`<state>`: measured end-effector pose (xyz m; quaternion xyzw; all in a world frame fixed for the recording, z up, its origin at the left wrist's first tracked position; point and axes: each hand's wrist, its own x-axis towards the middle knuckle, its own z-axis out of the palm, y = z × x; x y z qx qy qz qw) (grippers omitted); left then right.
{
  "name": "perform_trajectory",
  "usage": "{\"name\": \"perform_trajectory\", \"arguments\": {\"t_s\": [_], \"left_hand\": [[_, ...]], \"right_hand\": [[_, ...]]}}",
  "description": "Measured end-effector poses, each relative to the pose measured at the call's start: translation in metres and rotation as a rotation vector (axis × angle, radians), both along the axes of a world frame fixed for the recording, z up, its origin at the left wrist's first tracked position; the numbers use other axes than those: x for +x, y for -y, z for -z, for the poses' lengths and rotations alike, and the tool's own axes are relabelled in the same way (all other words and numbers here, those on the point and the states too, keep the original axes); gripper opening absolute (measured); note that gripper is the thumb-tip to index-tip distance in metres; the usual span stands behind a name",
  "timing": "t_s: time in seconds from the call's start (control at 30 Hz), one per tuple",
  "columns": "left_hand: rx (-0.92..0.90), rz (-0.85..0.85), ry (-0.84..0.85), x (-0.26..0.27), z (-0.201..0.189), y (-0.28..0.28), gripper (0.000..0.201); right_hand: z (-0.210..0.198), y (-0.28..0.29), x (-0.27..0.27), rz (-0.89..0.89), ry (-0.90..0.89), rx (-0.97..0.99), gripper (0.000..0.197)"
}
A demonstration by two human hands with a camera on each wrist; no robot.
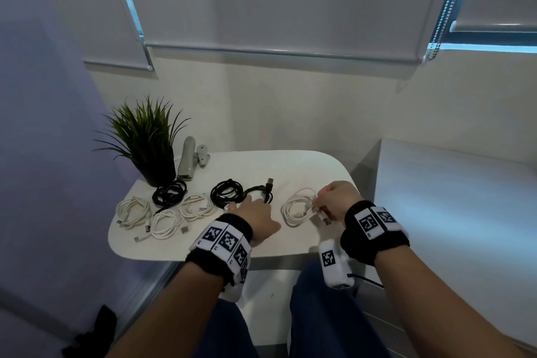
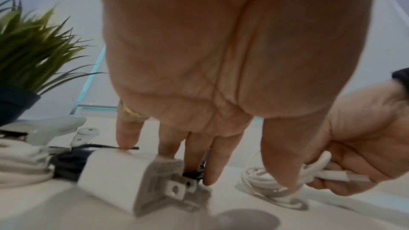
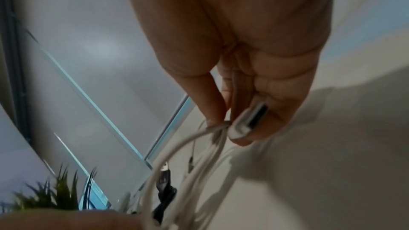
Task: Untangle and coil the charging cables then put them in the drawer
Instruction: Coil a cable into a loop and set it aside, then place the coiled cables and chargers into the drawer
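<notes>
Two hands busy: right hand (image 1: 334, 200) pinches the white cable (image 1: 299, 208) and its plug to keep the coil from springing loose. Left hand (image 1: 257, 216) — fingers straight — rests on the black cable (image 1: 241, 195) just ahead, likely steadying it; drawer not in view.

**Cables: six coils on counter, one in hand**

I see six coiled cables on the white counter (image 1: 305, 163). Left cluster: three white coils (image 1: 133, 211) (image 1: 166, 225) (image 1: 196, 203) just beside a black coil (image 1: 169, 193). Centre: larger black cable (image 1: 232, 192), loosely looped, USB plug pointing to the far side, my left hand (image 1: 255, 216) resting on it with straight fingers. Right: white coil (image 1: 299, 208), flat, my right hand (image 1: 337, 200) pinching its strands and plug end.
</notes>
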<state>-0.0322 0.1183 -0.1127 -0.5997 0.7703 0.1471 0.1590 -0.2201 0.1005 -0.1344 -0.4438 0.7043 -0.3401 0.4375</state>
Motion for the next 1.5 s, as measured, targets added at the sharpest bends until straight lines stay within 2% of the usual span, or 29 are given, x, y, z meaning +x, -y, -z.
{"name": "perform_trajectory", "arguments": {"t_s": [0.2,0.37,0.53,0.63,0.8,0.93,1.2,1.5], "left_hand": [[-0.027,-0.006,-0.072,0.007,0.004,-0.006,0.044],[-0.039,-0.039,-0.280,0.008,0.002,-0.014,0.061],[-0.027,0.037,-0.104,0.006,0.006,-0.015,0.048],[-0.058,0.019,-0.100,0.005,0.010,-0.020,0.051],[-0.132,-0.046,-0.244,-0.004,0.013,-0.041,0.058],[-0.199,-0.030,-0.335,-0.022,0.014,-0.068,0.061],[-0.227,0.031,-0.503,-0.063,0.015,-0.114,0.053],[-0.176,0.065,-0.520,-0.084,0.032,-0.166,0.053]], "right_hand": [[-0.004,0.000,0.017,-0.075,-0.050,0.008,0.027],[-0.006,0.001,0.028,-0.115,-0.108,-0.026,0.015],[-0.003,0.002,0.033,-0.201,-0.174,-0.069,0.019],[-0.001,-0.004,0.028,-0.211,-0.132,-0.112,0.021],[0.000,-0.031,0.007,-0.158,-0.179,-0.178,0.025],[-0.004,-0.062,-0.015,-0.132,-0.250,-0.180,0.026],[-0.001,-0.132,-0.070,-0.098,-0.346,-0.161,0.027],[0.032,-0.189,-0.112,-0.034,-0.481,-0.025,0.029]]}}
